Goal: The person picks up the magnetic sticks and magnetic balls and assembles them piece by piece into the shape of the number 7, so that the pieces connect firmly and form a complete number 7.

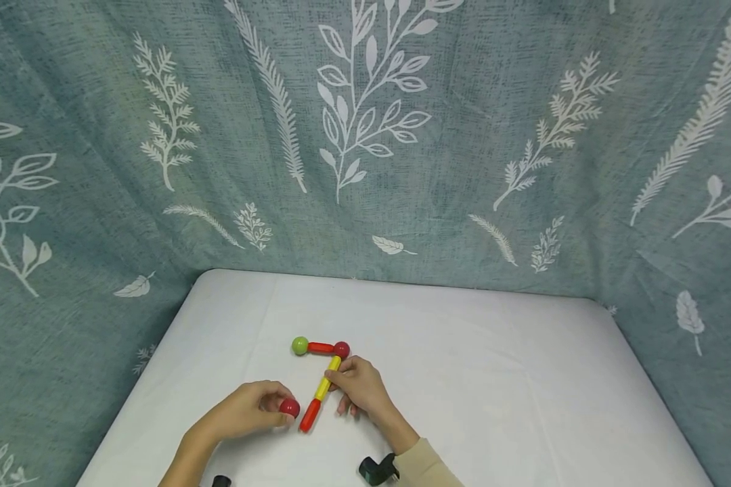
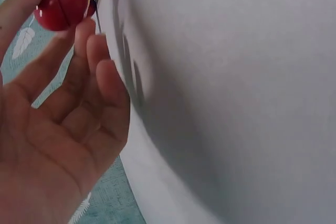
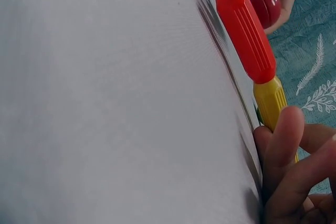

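Observation:
My left hand (image 1: 251,410) pinches a red ball (image 1: 290,407) between thumb and fingers; a seam line runs round the ball (image 2: 63,3) in the left wrist view. Just right of it, my right hand (image 1: 363,387) grips a yellow rod (image 1: 323,388) by its middle. A red rod (image 1: 308,416) joins the yellow one end to end, its free end pointing down toward the left hand's ball. At the yellow rod's far end sits a second red ball (image 1: 341,350), from which another red rod (image 1: 321,348) runs left to a green ball (image 1: 300,345).
A white-covered table (image 1: 463,379) lies under everything. Behind and beside it hangs a teal leaf-print cloth (image 1: 438,223). A dark object (image 1: 378,470) shows by the right sleeve (image 1: 428,465), and a small black one (image 1: 222,481) at the bottom edge near the left wrist.

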A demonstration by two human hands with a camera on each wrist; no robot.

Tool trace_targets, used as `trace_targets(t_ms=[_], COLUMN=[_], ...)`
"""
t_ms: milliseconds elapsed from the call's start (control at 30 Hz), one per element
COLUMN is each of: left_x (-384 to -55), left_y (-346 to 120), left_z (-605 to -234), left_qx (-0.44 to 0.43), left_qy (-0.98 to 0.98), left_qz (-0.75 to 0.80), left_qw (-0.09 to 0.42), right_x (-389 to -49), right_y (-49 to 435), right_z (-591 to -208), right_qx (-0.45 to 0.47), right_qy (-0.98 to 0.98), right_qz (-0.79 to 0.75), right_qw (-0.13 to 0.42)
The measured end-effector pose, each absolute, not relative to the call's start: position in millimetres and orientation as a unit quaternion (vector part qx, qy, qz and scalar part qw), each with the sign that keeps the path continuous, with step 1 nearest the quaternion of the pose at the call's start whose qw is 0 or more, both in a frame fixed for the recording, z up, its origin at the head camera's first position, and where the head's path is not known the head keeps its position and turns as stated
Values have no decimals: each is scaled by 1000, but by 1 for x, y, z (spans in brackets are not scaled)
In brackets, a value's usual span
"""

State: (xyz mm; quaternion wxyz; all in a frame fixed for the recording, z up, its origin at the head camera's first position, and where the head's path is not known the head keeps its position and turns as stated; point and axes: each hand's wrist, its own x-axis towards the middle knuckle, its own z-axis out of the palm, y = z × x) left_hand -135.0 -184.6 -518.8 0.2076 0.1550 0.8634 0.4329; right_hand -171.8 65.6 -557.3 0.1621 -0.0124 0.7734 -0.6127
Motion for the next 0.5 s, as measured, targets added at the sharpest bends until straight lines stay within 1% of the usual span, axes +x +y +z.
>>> trace_targets(t_ms=[300, 500], left_x=[-134, -132], left_y=[-187, -182], left_z=[-520, -520], left_qx=[169, 171], left_qy=[850, 850], left_qz=[412, 397], left_qw=[283, 301], right_x=[-173, -173], right_y=[66, 65], right_z=[-560, -561], right_qx=[-12, -13], right_qy=[771, 775], right_qz=[-616, -611], right_qw=[164, 163])
